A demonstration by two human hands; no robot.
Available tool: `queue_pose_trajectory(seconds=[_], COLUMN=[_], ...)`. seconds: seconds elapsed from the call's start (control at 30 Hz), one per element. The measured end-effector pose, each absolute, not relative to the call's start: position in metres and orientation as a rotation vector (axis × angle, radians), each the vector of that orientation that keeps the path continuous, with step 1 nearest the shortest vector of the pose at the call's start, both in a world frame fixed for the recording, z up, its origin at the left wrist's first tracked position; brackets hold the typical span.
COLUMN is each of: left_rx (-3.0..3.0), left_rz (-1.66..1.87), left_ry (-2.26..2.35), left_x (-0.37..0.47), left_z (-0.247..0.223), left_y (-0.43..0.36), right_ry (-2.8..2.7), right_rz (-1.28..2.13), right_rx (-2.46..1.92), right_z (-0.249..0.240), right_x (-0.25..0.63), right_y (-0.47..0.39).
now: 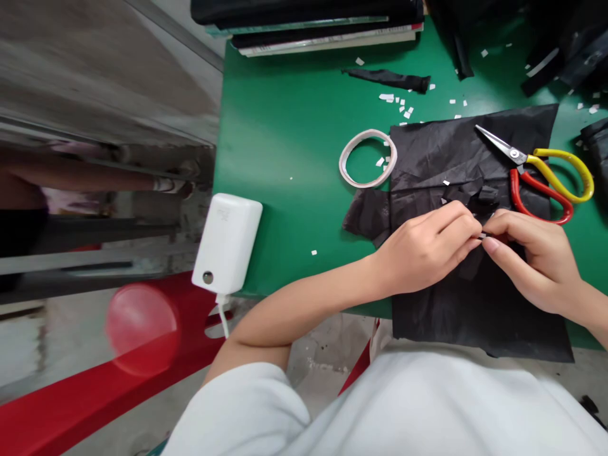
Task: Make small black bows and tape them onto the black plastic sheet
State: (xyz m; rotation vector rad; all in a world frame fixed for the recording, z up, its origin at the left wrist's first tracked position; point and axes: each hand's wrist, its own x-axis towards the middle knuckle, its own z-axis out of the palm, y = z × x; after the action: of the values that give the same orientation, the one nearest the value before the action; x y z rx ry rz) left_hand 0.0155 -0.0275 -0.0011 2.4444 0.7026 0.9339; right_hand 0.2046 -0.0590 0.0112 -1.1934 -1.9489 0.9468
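My left hand (430, 246) and my right hand (536, 256) meet fingertip to fingertip above a black fabric-like sheet (441, 316). Both are closed in a pinch. Between them shows a tiny pale bit (482, 235) against something dark; its kind is too small and covered to make out. Just beyond the fingers, a folded black piece (487, 195) rests on the sheet. Scissors (515, 154) with one yellow and one red handle lie on the sheet past my right hand, blades pointing up-left. A roll of white tape (345, 166) touches the sheet's left edge.
The green table (280, 114) carries scattered white paper scraps (403, 109) and a black strip (389, 78). Books (327, 43) are stacked at the back, with black material (579, 57) at the right. A cabled white power bank (228, 244) sits at the left edge, by a red chair (85, 386).
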Motion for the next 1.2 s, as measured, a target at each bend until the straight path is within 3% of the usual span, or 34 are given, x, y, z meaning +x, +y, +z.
queue_pose_trajectory(seconds=[1.2], left_rx=[2.552], left_rz=[0.791], left_ry=[0.711], left_x=[0.0131], left_z=[0.0001], left_y=[-0.0269], right_ry=[-2.131], right_rz=[0.582], right_rx=[-1.066], right_z=[0.0053], right_x=[0.2012], right_y=[-0.0597])
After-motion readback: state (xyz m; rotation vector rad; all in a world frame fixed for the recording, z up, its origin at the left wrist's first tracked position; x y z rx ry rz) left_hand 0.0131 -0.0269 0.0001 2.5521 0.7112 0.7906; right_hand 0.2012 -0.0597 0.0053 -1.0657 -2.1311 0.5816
